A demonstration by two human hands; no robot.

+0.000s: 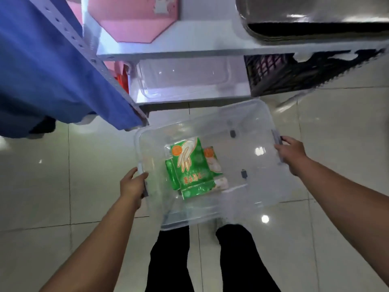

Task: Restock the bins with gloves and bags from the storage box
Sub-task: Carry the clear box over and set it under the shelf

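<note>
A clear plastic storage box [248,121] hangs above the tiled floor in front of my legs. My left hand [132,184] grips its left rim by a grey latch. On the opposite side, my right hand [291,151] grips the right rim at the other latch. Inside lie green packets of gloves [190,169] with a printed hand and an orange dot, stacked at the box's middle, and a clear packet [214,163] beside them. On the low shelf ahead stands an empty clear bin [183,77].
A white metal rack [168,52] stands ahead with a pink box [134,20] and a steel tray [315,17] on its upper shelf. A black mesh basket [273,74] sits at the right. Another person's blue garment [42,66] fills the left.
</note>
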